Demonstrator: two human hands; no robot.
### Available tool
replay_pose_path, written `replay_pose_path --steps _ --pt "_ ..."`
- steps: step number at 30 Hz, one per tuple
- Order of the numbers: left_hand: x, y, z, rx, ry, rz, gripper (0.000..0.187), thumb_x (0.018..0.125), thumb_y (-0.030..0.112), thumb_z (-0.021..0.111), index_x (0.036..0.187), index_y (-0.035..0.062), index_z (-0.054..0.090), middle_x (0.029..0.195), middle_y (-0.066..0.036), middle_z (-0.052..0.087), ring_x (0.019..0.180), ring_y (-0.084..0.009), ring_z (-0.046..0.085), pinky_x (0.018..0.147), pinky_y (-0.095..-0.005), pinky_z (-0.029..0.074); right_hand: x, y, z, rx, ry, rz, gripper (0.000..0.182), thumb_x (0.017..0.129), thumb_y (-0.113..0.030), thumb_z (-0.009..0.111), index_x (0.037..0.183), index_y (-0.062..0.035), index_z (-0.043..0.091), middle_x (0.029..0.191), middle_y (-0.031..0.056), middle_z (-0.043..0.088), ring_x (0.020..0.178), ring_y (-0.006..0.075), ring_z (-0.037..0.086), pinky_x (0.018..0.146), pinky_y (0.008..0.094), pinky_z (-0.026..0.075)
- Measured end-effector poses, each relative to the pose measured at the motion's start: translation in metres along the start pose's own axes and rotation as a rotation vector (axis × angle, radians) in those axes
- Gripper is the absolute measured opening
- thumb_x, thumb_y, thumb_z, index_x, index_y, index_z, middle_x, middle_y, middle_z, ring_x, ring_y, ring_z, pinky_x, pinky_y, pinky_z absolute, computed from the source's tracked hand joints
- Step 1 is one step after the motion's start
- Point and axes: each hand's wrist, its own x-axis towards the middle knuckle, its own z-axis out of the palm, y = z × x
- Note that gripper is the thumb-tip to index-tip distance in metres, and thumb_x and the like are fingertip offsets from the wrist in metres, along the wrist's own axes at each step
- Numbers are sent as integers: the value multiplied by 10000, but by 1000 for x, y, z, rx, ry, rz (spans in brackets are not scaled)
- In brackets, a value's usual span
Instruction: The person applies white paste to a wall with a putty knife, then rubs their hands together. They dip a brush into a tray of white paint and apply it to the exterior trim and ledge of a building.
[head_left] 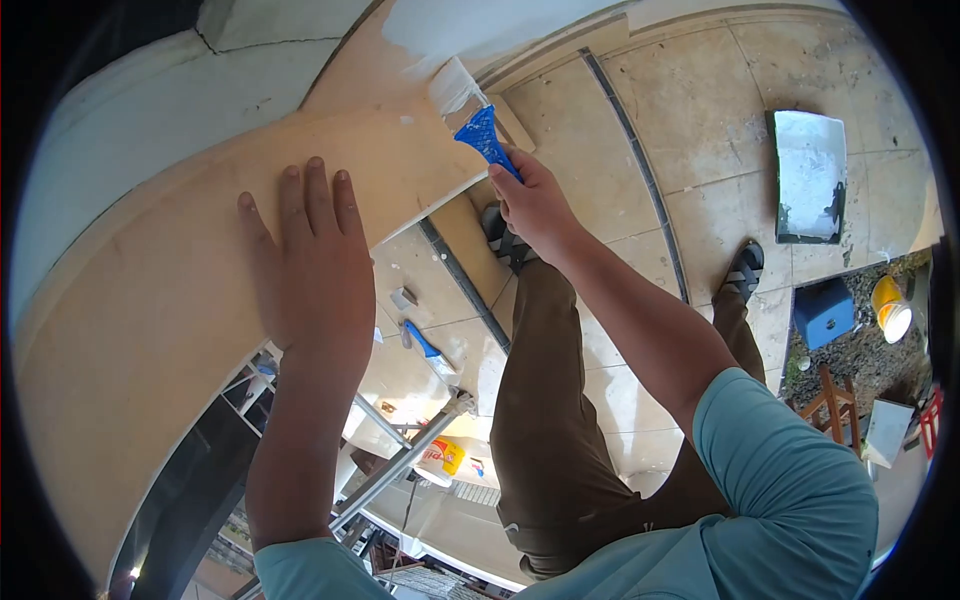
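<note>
My right hand (535,205) is closed round the blue handle of a paintbrush (478,132). The brush's white-coated head lies against the wall, where white paint (455,88) meets the tan surface. My left hand (318,255) rests flat on the tan wall (190,260), fingers stretched out and slightly spread, holding nothing. Just right of that hand, the wall ends in a straight edge with the tiled floor visible far below.
A paint tray (810,175) coated in white lies on the floor at right. Below the wall edge are a second blue-handled brush (425,342), a metal ladder (400,465) and a yellow-and-white bucket (438,458). A blue container (825,312) and yellow bucket (890,308) stand at lower right.
</note>
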Motion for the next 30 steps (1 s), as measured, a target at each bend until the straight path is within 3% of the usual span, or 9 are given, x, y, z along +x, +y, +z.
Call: replay_pose_path --steps 1,8,11,13,20,23,24,26,30 --pt "1 1 3 -25 9 12 762 802 497 673 1440 176 409 1510 -16 353 1418 -206 273 1146 -561 182 1 -3 11 -88 61 -49 331 959 -166 536 1275 -73 565 822 27 604 698 102 547 659 281 440" --pt "-2 7 18 83 93 76 737 786 530 665 1391 156 473 1449 -27 441 1334 -201 425 1093 -435 342 -35 -16 47 -94 -18 -258 325 965 -183 544 1262 -54 570 797 71 623 713 136 562 689 299 456" --pt "-3 6 25 86 189 111 705 779 521 674 1355 147 513 1415 -31 485 1299 -207 470 1058 -399 392 0 20 19 -43 126 -233 316 968 -174 534 1251 -39 573 827 104 651 725 142 585 701 306 470" --pt "-4 7 26 101 221 122 694 779 519 674 1342 141 524 1398 -33 503 1278 -212 492 1043 -393 405 14 15 2 19 244 101 339 988 -162 526 1290 -9 540 1029 58 668 919 108 569 873 261 444" --pt "0 10 29 102 333 154 637 784 510 677 1282 127 566 1342 -39 557 1208 -232 556 975 -379 457 -48 -37 43 -160 -85 -440 307 954 -82 552 1247 10 560 1056 128 666 833 103 572 767 251 459" --pt "-1 8 28 117 336 173 633 785 513 676 1277 128 572 1337 -39 561 1208 -232 556 971 -379 459 -53 -13 43 -101 4 -491 326 902 -67 588 1224 -18 586 811 152 641 652 224 596 635 321 469" --pt "-1 8 28 121 334 171 633 785 513 676 1277 128 572 1337 -39 561 1208 -232 556 971 -379 459 -52 -11 37 -60 31 -310 310 922 -77 566 1226 -22 586 820 124 656 675 177 599 656 303 473" --pt "-1 8 29 127 341 180 628 790 516 670 1275 129 573 1334 -39 563 1204 -231 559 964 -379 463 -30 2 34 -8 237 -292 301 940 -99 549 1229 -25 583 862 116 678 729 148 612 699 301 483" --pt "0 9 29 142 354 179 615 796 516 664 1269 132 578 1326 -40 571 1193 -231 567 962 -378 464 -17 -22 48 -20 207 -240 304 945 -111 536 1235 -26 578 896 147 677 767 166 627 737 305 487"
